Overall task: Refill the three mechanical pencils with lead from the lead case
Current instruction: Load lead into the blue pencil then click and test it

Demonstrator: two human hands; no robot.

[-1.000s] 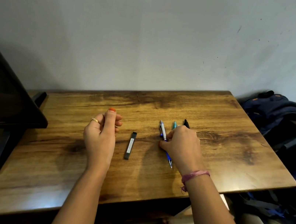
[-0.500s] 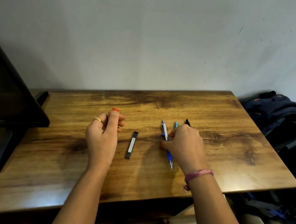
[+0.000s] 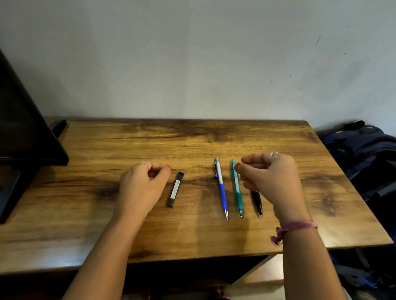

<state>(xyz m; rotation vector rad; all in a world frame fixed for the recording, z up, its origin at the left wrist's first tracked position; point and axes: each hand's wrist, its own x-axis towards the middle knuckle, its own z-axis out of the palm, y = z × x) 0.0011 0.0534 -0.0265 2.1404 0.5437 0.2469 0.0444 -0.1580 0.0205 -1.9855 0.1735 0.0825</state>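
Black lead case [image 3: 175, 189], closed, wooden table [image 3: 76, 221]

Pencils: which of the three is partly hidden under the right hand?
The black pencil, rightmost; the right hand covers its far end. The blue and teal ones show fully.
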